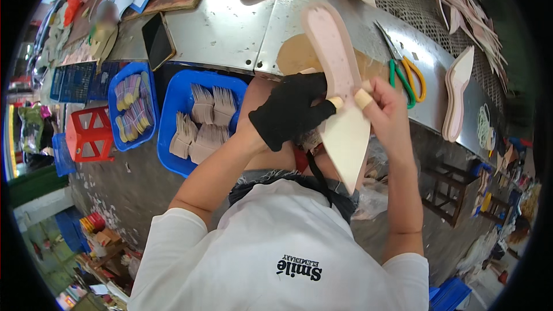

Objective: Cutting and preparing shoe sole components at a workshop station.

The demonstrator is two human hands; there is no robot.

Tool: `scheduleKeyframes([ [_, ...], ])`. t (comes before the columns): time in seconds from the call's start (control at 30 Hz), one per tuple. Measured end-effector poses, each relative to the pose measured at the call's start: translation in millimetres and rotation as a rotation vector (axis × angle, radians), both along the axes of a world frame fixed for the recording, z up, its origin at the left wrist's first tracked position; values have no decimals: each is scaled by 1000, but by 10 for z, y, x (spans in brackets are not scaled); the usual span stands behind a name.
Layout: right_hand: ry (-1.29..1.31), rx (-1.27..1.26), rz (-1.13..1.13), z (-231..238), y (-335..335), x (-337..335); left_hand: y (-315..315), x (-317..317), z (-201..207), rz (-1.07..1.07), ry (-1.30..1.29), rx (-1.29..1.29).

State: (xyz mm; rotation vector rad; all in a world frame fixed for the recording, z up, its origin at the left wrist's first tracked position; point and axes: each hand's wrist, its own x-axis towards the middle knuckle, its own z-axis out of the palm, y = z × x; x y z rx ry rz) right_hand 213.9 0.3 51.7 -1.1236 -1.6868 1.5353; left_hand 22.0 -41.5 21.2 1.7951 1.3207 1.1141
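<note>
Between my hands is a shoe insole, pink at its rounded heel end and cream toward the pointed toe, which points down at my lap. More than one layer seems to show at its heel edge. My left hand, in a black fingerless glove, grips its left edge at the middle, thumb on top. My right hand pinches the opposite edge with thumb and fingers. Tan covers wrap some of my fingertips. Beneath the heel end lies a brown rounded sheet on the metal bench.
Scissors with green and orange handles lie right of the insole, near an insole stack. Blue bins of bundled pieces stand left, beside a red stool. A phone rests at the bench edge.
</note>
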Motion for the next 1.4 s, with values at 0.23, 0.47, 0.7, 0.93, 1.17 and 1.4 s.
scheduleKeyframes([
  [0.23, -64, 397, -197, -84, -43, -147, -58, 109, 23, -39, -59, -60],
  [0.47, 19, 139, -63, 210, 498, -140, -143, 25, 21, -283, 166, -119],
  [0.7, -140, 501, -104, 286, 246, -237, -126, 67, 118, -237, -49, -265],
  [0.93, -392, 209, 99, 404, 528, -119, -78, 79, 36, -287, -71, -249],
  [1.17, 681, -269, 170, 90, 618, 20, 5, 239, 161, -702, -979, -459],
  [1.4, 129, -83, -182, 167, 510, -135, -37, 91, 158, 50, -885, -661],
])
